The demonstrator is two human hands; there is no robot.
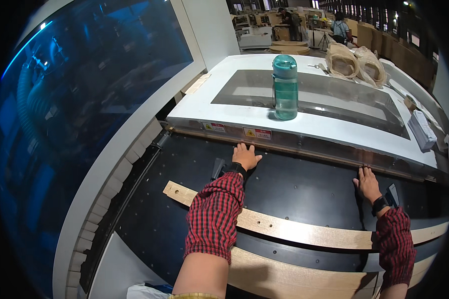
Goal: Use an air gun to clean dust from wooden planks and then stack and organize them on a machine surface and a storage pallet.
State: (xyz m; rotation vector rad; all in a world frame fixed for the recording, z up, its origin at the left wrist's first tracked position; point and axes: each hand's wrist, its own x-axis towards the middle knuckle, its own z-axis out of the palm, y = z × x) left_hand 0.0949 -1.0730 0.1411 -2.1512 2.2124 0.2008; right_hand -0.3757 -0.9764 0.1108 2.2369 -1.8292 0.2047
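Observation:
My left hand lies flat on the black machine bed, fingertips against the lower edge of the white machine cover. My right hand rests the same way further right, fingers spread at that edge. Neither hand holds anything. Both forearms wear red checked sleeves and dark wrist bands. A long pale wooden strip crosses the bed under my forearms, and a wider wooden board lies nearer to me.
A teal drinking bottle stands upright on the cover's dark window. Two crumpled brown bags sit at its far right. A large blue-tinted lid rises on the left. People work at benches far behind.

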